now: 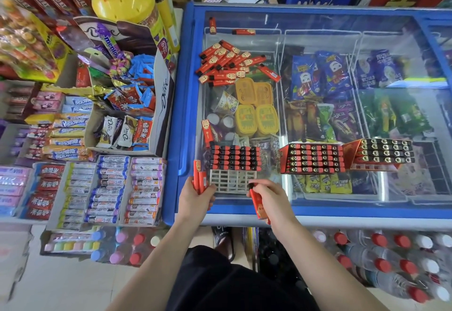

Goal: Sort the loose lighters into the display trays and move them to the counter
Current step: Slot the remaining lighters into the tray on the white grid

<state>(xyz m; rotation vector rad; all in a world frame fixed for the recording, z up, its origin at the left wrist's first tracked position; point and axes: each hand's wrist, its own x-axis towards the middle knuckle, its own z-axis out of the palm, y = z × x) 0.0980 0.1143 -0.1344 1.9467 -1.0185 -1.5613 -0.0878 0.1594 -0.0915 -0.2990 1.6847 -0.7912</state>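
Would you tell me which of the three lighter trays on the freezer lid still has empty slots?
The leftmost tray, between the hands: its near rows are bare grid. The other two look full.

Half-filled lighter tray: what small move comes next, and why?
Probably the right hand tips its red lighter into an empty slot of the tray. The far rows are full, the near rows bare, and the lighter's black end already touches the tray's right edge.

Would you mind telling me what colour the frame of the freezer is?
Blue: the freezer frame around the glass lid, seen best in the head view.
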